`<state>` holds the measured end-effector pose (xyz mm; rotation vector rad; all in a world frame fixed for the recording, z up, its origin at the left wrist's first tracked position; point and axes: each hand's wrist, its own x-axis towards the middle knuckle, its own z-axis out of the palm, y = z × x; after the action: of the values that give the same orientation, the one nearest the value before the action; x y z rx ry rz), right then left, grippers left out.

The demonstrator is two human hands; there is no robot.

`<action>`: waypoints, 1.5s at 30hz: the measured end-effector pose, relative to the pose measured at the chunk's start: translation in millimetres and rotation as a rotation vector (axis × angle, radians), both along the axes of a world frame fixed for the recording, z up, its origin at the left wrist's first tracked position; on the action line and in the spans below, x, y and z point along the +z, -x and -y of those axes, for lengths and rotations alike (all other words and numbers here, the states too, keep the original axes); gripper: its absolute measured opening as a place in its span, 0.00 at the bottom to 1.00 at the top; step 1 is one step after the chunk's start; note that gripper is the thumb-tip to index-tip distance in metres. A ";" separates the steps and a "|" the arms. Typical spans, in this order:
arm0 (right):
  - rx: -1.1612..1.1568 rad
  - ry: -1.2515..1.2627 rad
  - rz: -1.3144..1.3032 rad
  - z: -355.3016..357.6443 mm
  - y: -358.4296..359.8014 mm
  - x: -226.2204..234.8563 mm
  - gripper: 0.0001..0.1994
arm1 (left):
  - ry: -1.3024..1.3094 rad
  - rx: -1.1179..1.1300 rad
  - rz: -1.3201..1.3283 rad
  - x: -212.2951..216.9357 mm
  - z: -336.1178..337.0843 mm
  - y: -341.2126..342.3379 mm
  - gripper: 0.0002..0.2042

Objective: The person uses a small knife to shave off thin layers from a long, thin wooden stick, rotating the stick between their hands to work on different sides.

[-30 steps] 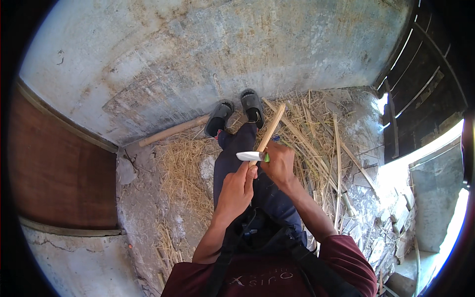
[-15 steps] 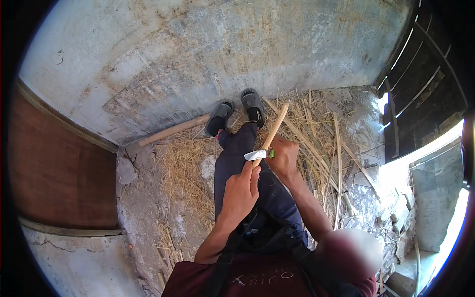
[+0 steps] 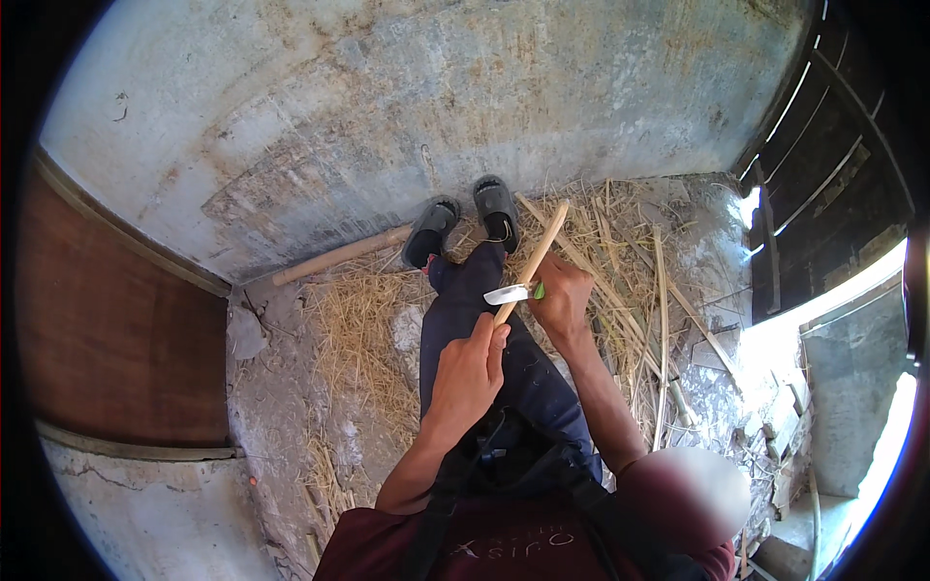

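From the head camera, the person sits with legs stretched toward a grey wall (image 3: 407, 107), feet in dark sandals (image 3: 463, 223) touching its base. The left hand (image 3: 470, 373) is closed around the lower end of a pale stick (image 3: 533, 259), which slants up and to the right over the dark trousers (image 3: 494, 339). The right hand (image 3: 562, 300) is wrapped around the green handle of a knife (image 3: 511, 293), fingers pressed together on it; the white blade lies across the stick about midway along it, touching the wood. Both hands hover above the lap, near each other. Straw (image 3: 620, 252) covers the ground around the legs, with longer canes lying to the right. A second, thicker pole (image 3: 339, 257) rests on the ground along the wall, left of the sandals. A brown panel (image 3: 107, 339) stands at far left, a dark slatted gate (image 3: 833, 165) at right.
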<state>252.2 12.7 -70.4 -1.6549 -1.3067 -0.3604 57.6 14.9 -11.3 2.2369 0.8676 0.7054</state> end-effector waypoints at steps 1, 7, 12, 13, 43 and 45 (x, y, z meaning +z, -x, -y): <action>-0.084 0.040 0.007 -3.3 -6.4 -4.6 0.06 | 0.021 0.010 -0.005 7.8 2.3 4.7 0.09; -0.606 0.059 -0.202 -4.6 -170.6 -16.5 0.13 | 0.151 -0.019 -0.035 -19.0 19.1 53.4 0.11; -0.268 0.154 -0.229 9.4 -168.4 -32.9 0.10 | 0.423 0.079 0.124 -22.9 -6.9 62.2 0.18; -0.171 0.132 -0.210 8.3 -148.9 -33.3 0.09 | 0.500 0.062 0.150 -18.1 -10.8 61.3 0.18; -0.086 0.058 -0.225 -3.9 -62.1 20.5 0.04 | 0.800 -0.217 0.133 -11.3 8.2 43.6 0.21; -0.082 -0.030 -0.291 -2.7 -78.9 20.1 0.06 | 0.740 -0.249 0.083 -5.8 12.5 43.9 0.21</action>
<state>331.1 15.4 -50.3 -1.6676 -1.0148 -0.1775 13.8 2.3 -17.1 1.5944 0.6497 0.2841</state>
